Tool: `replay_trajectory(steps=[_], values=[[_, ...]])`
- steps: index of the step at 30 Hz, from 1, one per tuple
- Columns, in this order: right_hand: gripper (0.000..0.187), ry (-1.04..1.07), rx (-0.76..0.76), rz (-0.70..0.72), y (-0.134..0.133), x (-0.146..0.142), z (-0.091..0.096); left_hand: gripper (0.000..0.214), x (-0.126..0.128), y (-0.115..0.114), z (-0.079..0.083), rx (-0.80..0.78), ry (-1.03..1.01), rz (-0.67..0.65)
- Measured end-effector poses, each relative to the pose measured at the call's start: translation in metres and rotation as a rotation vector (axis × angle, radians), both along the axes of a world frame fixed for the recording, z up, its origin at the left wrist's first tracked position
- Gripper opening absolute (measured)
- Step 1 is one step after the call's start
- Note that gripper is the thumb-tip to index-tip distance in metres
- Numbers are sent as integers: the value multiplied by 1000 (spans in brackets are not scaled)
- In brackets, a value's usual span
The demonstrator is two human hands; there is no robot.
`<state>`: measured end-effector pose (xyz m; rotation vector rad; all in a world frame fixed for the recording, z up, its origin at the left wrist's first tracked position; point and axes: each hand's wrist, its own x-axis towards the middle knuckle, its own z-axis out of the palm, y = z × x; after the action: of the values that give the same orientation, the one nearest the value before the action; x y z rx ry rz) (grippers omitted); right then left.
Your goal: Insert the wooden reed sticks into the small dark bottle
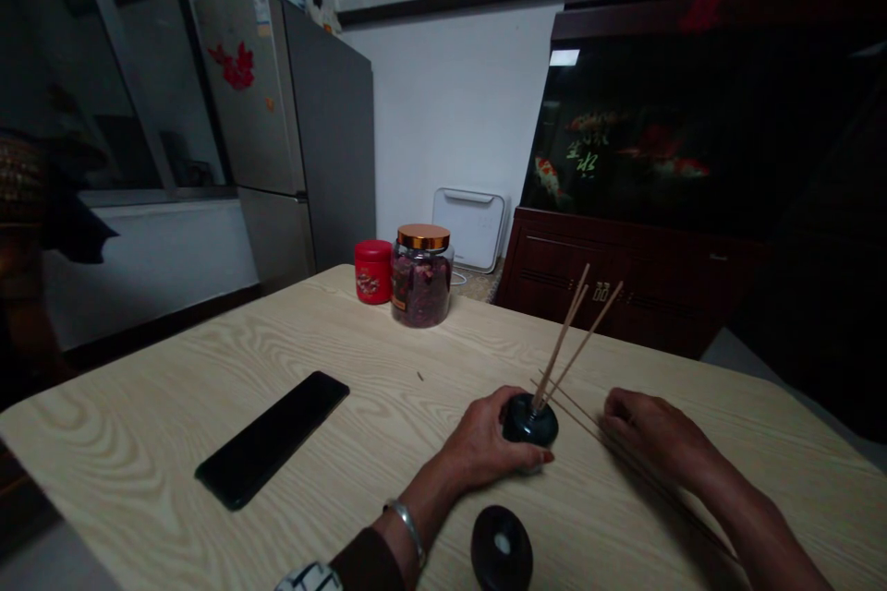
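Observation:
My left hand [485, 439] wraps around a small black holder [530, 421] on the light wood table [173, 443]. Three thin sticks [569, 332] stand tilted in the holder. My right hand [648, 432] rests just right of the holder, fingers curled down onto several loose sticks [582, 414] lying flat on the table; whether it grips them I cannot tell. A second round black holder [502, 549] sits near the table's front edge, below my left hand.
A black phone [273, 439] lies flat at the left. A red tin [372, 271] and a glass jar with a copper lid [421, 275] stand at the far edge. Beyond are a fridge [297, 129], a white appliance [469, 226] and a fish tank [693, 138] on a dark cabinet.

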<state>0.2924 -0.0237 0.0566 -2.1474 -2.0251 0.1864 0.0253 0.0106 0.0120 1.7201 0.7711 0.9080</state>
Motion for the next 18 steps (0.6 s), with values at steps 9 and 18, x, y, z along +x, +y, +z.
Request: replay_trajectory(steps=[9,18], values=[[24,-306,-120,-59,6,0,-30,67,0,0,-1,-7,3,-6],[16,-330,-21,-58,2,-5,-26,68,0,1,-3,14,27,16]])
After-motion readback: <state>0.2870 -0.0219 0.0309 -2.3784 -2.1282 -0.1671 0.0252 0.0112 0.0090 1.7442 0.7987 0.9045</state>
